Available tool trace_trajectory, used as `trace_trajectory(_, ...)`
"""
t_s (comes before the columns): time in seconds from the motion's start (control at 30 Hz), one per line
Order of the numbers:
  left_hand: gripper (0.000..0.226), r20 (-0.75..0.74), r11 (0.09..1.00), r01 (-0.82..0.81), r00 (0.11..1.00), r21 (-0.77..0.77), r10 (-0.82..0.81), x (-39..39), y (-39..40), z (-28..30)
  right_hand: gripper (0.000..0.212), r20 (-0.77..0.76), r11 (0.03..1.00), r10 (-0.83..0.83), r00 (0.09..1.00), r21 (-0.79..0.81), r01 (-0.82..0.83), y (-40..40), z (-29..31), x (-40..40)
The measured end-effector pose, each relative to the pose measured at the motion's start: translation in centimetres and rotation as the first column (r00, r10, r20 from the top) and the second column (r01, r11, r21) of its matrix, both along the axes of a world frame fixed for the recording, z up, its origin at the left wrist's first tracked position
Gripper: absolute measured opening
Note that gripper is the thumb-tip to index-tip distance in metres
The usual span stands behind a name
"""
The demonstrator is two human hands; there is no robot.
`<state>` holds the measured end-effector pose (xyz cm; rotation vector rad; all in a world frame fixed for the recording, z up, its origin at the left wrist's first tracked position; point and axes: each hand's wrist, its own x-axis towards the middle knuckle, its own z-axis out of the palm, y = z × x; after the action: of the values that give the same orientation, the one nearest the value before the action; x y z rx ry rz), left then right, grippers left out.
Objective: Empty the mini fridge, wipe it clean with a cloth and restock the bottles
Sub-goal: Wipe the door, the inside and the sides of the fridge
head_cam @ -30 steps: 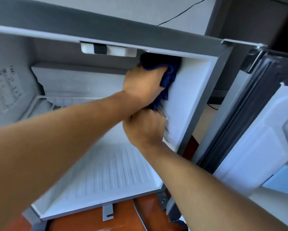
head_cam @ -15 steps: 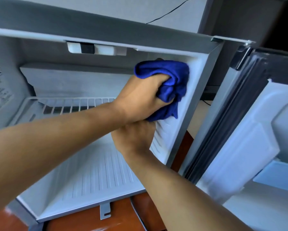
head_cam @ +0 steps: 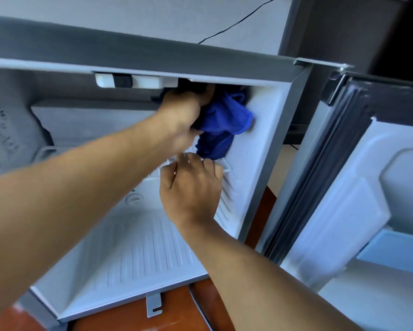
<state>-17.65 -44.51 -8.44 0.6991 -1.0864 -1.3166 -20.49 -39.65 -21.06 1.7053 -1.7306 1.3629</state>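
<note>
The mini fridge [head_cam: 301, 130] stands open, and no bottles show inside it. My left hand [head_cam: 184, 111] grips a bunched blue cloth [head_cam: 224, 120] and presses it against the white right inner wall [head_cam: 263, 144], high up under the ceiling. Part of the cloth is hidden in the dark top corner. Just below it, my right hand [head_cam: 191, 187] has its fingers curled over the front right corner of the white wire shelf [head_cam: 227, 166]. My left forearm covers most of that shelf.
The ribbed white fridge floor [head_cam: 141, 249] lies bare below my arms. A white thermostat box [head_cam: 136, 81] hangs from the ceiling front. The open door [head_cam: 344, 192] with its dark gasket stands at right. Reddish wood [head_cam: 176, 309] shows under the fridge.
My left hand has carried the cloth from the front edge of the right wall up and deeper toward the top corner. My right hand has stayed at the shelf's corner.
</note>
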Motion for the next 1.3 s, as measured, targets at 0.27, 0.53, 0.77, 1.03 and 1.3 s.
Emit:
trace_trajectory(0.27,0.038,-0.3,0.996,0.086,0.951,0.035,-0.072,0.2,4.1,-0.9,0.022,-0.067,0.998,0.026,0.997,0.064,-0.022,0.0,-0.2,-0.4)
trace_trajectory(0.53,0.024,0.154,0.9,-0.435,0.891,0.029,0.426,3.3,-0.6,-0.5,0.035,-0.03,0.997,0.029,0.999,0.075,-0.027,-0.1,0.0,-0.6)
trace_trajectory(0.77,0.019,0.384,0.61,-0.694,0.481,-0.383,0.788,11.4,2.5,-2.0,0.036,-0.073,0.997,-0.01,0.997,0.073,0.015,0.0,-0.1,-0.3)
trace_trajectory(1.03,0.009,0.054,0.497,-0.866,0.494,-0.06,0.868,13.8,4.2,0.1,0.037,-0.101,0.999,-0.034,0.994,0.035,0.038,-0.4,-0.4,-0.6)
trace_trajectory(1.3,0.016,0.26,0.418,-0.531,0.349,-0.737,0.9,12.4,11.0,-6.1,0.037,-0.125,0.997,-0.066,0.99,-0.047,0.06,-0.7,-1.0,-0.7)
